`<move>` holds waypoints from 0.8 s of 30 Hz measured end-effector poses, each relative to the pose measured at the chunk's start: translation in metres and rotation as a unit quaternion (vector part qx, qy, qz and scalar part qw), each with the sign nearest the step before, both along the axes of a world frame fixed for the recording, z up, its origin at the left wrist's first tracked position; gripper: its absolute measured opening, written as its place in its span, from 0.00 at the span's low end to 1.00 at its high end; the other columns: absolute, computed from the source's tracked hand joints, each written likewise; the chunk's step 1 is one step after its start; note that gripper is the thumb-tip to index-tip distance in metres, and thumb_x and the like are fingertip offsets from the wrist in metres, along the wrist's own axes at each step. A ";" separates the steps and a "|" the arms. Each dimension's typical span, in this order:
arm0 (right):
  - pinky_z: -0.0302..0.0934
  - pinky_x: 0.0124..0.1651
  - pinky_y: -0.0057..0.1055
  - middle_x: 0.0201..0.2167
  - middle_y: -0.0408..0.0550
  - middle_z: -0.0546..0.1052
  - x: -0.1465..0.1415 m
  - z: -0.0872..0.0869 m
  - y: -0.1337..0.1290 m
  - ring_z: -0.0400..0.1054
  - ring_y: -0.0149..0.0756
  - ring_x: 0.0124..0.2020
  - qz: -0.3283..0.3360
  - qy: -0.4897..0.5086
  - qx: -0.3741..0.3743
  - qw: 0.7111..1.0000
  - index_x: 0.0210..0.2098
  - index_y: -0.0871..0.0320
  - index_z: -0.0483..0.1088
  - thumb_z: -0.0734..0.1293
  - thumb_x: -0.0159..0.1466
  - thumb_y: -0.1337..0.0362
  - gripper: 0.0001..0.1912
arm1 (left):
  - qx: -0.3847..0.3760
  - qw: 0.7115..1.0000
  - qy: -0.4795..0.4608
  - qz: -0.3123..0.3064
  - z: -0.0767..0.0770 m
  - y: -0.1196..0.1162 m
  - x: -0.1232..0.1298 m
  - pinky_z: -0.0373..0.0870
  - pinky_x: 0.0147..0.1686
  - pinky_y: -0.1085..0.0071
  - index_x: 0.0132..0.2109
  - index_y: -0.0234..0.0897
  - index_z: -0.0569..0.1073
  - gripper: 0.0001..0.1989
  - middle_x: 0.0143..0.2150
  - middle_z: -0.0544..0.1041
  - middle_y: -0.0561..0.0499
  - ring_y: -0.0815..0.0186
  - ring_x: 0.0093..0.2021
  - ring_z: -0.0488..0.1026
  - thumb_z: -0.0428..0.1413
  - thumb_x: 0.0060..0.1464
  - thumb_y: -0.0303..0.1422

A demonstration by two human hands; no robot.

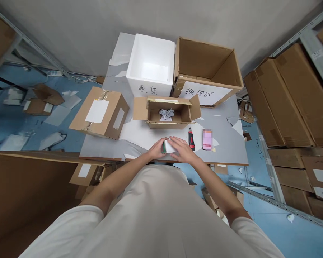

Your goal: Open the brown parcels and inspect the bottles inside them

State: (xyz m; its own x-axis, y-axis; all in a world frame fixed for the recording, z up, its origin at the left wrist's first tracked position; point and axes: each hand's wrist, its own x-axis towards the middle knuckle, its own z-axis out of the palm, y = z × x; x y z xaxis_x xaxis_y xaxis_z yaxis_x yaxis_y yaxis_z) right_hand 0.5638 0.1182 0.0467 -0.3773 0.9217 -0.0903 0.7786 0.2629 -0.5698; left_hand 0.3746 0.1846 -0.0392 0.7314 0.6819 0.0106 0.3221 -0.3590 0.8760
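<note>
A small white box with a green side [169, 147] is between my two hands near the table's front edge. My left hand [157, 148] grips its left, green end. My right hand [184, 149] is closed over its right part, fingers across the white top. Just beyond my hands stands an open cardboard box [168, 125], flaps spread, with crumpled paper [167, 114] inside. A red and black box cutter [191, 139] lies right of my right hand. Farther right is a pink phone-shaped thing [207, 139], its surface blurred.
At the back stand a white foam box [150, 87] and a large open cardboard box [208, 80], both with handwritten labels. A taped carton [111, 98] sits at the left of the table [228, 150]. Shelves with cartons [290, 96] line the right side.
</note>
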 end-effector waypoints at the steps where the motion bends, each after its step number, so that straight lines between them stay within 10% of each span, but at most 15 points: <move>1: 0.50 0.61 0.48 0.64 0.54 0.58 -0.002 0.005 0.005 0.50 0.48 0.64 0.051 -0.043 -0.002 0.998 0.62 0.51 0.57 0.67 0.59 0.64 0.32 | 0.000 1.000 0.002 -0.001 0.001 0.000 0.000 0.66 0.54 0.58 0.59 0.34 0.58 0.39 0.56 0.68 0.39 0.54 0.56 0.68 0.63 0.40 0.32; 13: 0.59 0.45 0.37 0.52 0.55 0.65 -0.013 0.008 0.047 0.59 0.47 0.48 0.217 -0.195 0.016 0.956 0.54 0.51 0.64 0.73 0.53 0.54 0.31 | 0.003 0.999 0.044 -0.015 0.013 0.009 -0.009 0.67 0.52 0.61 0.56 0.36 0.63 0.39 0.53 0.71 0.42 0.53 0.53 0.70 0.67 0.36 0.40; 24: 0.55 0.52 0.44 0.44 0.56 0.68 0.021 0.010 0.027 0.63 0.45 0.46 0.060 -0.136 0.089 0.985 0.45 0.59 0.64 0.64 0.60 0.59 0.16 | -0.020 0.999 0.045 -0.024 0.012 0.019 -0.010 0.67 0.48 0.64 0.53 0.37 0.63 0.33 0.49 0.72 0.46 0.58 0.48 0.71 0.64 0.39 0.38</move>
State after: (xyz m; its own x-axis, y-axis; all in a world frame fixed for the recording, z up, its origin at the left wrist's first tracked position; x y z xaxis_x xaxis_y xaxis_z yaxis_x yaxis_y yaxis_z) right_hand 0.5844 0.1453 0.0565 -0.4678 0.8827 -0.0451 0.8540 0.4383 -0.2805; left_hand 0.3651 0.2040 -0.0272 0.7601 0.6446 -0.0823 0.3829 -0.3419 0.8582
